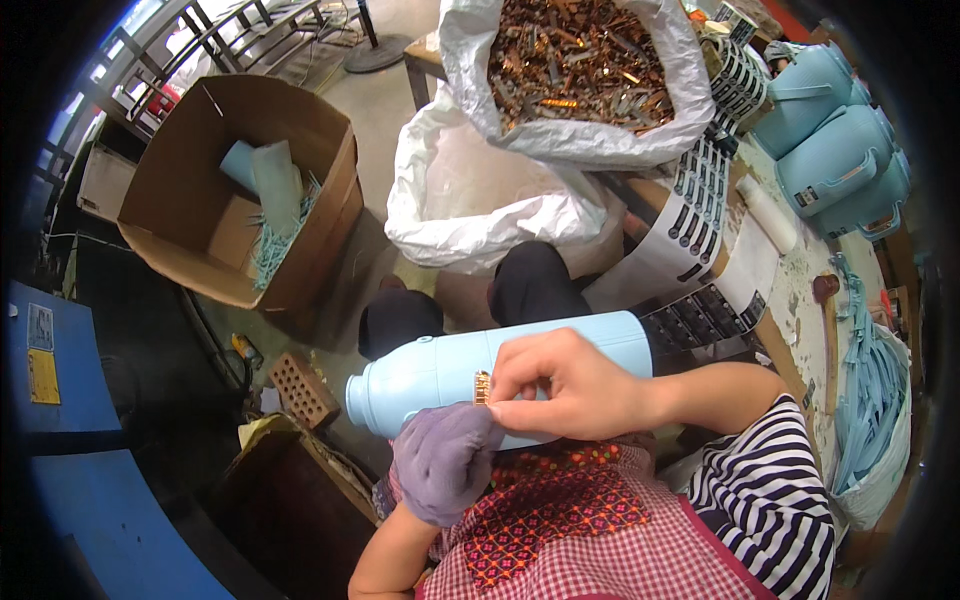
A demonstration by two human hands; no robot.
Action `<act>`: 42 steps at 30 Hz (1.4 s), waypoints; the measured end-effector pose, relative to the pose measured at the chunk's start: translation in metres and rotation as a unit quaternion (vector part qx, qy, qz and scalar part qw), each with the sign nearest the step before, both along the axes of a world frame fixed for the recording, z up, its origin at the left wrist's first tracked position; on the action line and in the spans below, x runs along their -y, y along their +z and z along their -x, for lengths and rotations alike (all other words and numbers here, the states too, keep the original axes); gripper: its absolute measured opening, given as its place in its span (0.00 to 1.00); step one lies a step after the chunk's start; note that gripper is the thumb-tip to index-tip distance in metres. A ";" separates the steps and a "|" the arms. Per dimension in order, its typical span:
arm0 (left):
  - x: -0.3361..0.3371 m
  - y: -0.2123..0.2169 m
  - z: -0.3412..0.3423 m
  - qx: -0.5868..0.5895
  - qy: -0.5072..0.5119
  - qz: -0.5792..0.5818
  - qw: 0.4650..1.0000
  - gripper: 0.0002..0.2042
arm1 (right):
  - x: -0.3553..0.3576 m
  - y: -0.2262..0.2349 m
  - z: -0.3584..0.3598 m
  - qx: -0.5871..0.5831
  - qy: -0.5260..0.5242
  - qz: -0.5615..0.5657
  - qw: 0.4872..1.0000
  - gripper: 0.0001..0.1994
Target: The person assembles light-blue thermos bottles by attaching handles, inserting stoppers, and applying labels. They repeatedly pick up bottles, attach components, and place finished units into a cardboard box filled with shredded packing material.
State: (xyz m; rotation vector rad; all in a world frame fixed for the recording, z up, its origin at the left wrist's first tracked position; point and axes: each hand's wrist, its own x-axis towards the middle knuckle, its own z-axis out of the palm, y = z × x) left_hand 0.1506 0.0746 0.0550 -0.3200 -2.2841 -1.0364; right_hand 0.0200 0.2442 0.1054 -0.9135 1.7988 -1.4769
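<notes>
A light blue plastic jug body (450,362), shaped like a thermos, lies across my lap with its narrow neck to the left. My left hand (446,462), in a purple-grey glove, is closed at its near side; what its fingers hold is hidden. Bare, my right hand (570,385) reaches over the jug body. Its thumb and finger pinch together beside a small ribbed gold-coloured metal piece (482,388), and their tips meet the gloved fingers.
A white sack (460,130) of copper-coloured metal pieces stands ahead, above another white sack (420,215). A cardboard box (165,190) holds blue scraps. Blue jugs (835,160) and label sheets (700,200) are on the right, with a bag of blue strips (870,400). Blue machinery (75,390) flanks the left.
</notes>
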 end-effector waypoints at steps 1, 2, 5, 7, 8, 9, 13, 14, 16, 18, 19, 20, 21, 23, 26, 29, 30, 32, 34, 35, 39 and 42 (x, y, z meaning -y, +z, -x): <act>0.003 0.001 -0.005 0.026 -0.017 -0.039 0.999 0.19 | -0.001 0.001 -0.001 -0.095 -0.030 0.017 0.995 0.04; 0.006 0.002 -0.006 0.048 -0.036 -0.077 0.995 0.19 | 0.000 -0.004 -0.001 -0.190 -0.069 0.061 0.978 0.06; 0.014 0.004 -0.005 0.065 -0.094 -0.128 0.985 0.17 | -0.001 -0.021 -0.007 -0.103 0.082 0.144 0.981 0.07; 0.019 0.009 -0.005 0.109 -0.092 -0.095 0.985 0.17 | -0.002 -0.021 -0.013 -0.129 0.070 0.143 0.979 0.06; 0.023 0.015 -0.003 0.140 -0.091 -0.072 0.983 0.19 | -0.004 -0.021 -0.014 -0.136 0.066 0.137 0.979 0.06; 0.027 0.018 -0.003 0.171 -0.090 -0.050 0.980 0.21 | -0.006 -0.022 -0.015 -0.143 0.063 0.131 0.979 0.07; 0.042 -0.001 -0.008 0.152 -0.107 -0.073 0.980 0.35 | -0.008 -0.027 -0.030 -0.166 0.031 0.105 0.980 0.06; 0.043 -0.003 -0.008 0.137 -0.111 -0.071 0.982 0.35 | -0.007 -0.028 -0.031 -0.171 0.034 0.107 0.979 0.07; 0.043 -0.009 -0.008 0.108 -0.120 -0.065 0.985 0.34 | -0.006 -0.030 -0.032 -0.167 0.035 0.103 0.980 0.07; 0.043 -0.010 -0.009 0.104 -0.116 -0.066 0.986 0.34 | -0.005 -0.032 -0.032 -0.149 0.032 0.092 0.984 0.07; 0.042 -0.010 -0.009 0.101 -0.114 -0.067 0.986 0.34 | -0.004 -0.034 -0.033 -0.147 0.032 0.091 0.984 0.07; 0.042 -0.010 -0.009 0.104 -0.111 -0.072 0.986 0.34 | -0.004 -0.034 -0.034 -0.147 0.031 0.091 0.985 0.07; 0.042 -0.010 -0.010 0.108 -0.107 -0.078 0.985 0.34 | -0.004 -0.035 -0.035 -0.146 0.030 0.090 0.985 0.07; 0.041 -0.010 -0.011 0.115 -0.101 -0.084 0.985 0.34 | -0.004 -0.035 -0.037 -0.136 0.020 0.087 0.987 0.05; 0.042 -0.010 -0.012 0.126 -0.096 -0.086 0.984 0.34 | -0.003 -0.037 -0.039 -0.128 0.006 0.088 0.988 0.05; 0.042 -0.010 -0.012 0.124 -0.098 -0.086 0.984 0.35 | -0.004 -0.039 -0.040 -0.112 0.013 0.092 0.989 0.04; 0.042 -0.011 -0.012 0.115 -0.098 -0.086 0.985 0.35 | -0.005 -0.039 -0.040 -0.104 0.019 0.093 0.990 0.04; 0.039 -0.012 -0.012 0.113 -0.090 -0.098 0.985 0.34 | -0.009 -0.039 -0.039 -0.093 0.035 0.095 0.991 0.06; 0.035 -0.015 -0.017 0.128 -0.076 -0.121 0.982 0.31 | -0.013 -0.042 -0.040 -0.123 0.034 0.100 0.987 0.09; 0.036 -0.012 -0.014 0.112 -0.085 -0.059 0.988 0.28 | -0.016 -0.042 -0.042 -0.162 0.023 0.102 0.981 0.11; 0.034 -0.003 -0.001 0.071 -0.053 0.056 0.994 0.20 | -0.024 -0.027 -0.013 -0.313 0.055 0.087 0.944 0.17; 0.044 0.029 0.010 0.180 -0.006 -0.007 0.984 0.20 | -0.033 0.002 0.078 -0.341 -0.156 0.028 0.927 0.09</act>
